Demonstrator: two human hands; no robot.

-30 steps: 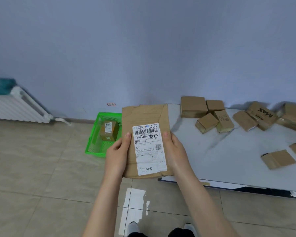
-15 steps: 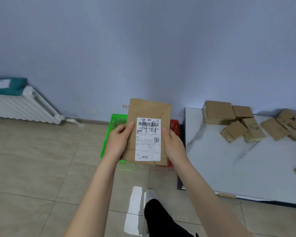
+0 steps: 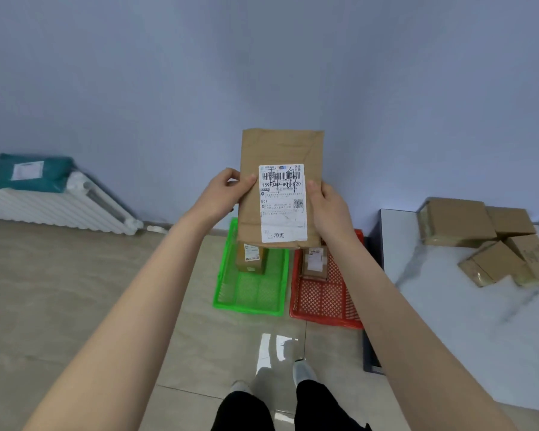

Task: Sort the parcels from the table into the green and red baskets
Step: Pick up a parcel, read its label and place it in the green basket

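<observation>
Holding the parcel (image 3: 280,147) upright at arm's reach, label (image 3: 282,203) facing the person. The left hand (image 3: 223,189) pinches its left edge and the right hand (image 3: 327,209) grips the right edge, thumbs on the front. The parcel hangs in the air above the far ends of the green basket (image 3: 246,309) and red basket (image 3: 324,320). These sit side by side on the floor, just left of the surface (image 3: 464,321).

Risks, as I judge them:
- The parcel sits roughly over the seam between the baskets. Released here, it could strike the adjoining rims and tip either way, or slide to the floor.
- It looks flat and light, so from this height it may sail rather than fall straight.
- A box (image 3: 251,258) stands in the green basket and another in the red. A flat parcel landing on one could lean out over the rim.
- Black scrawl crosses the barcode, and a misread would send it to the wrong colour. I cannot tell which basket is right.

Appearance: brown paper envelope, creased, with soft top corners. The white printed label covers the lower right of the front.
</observation>
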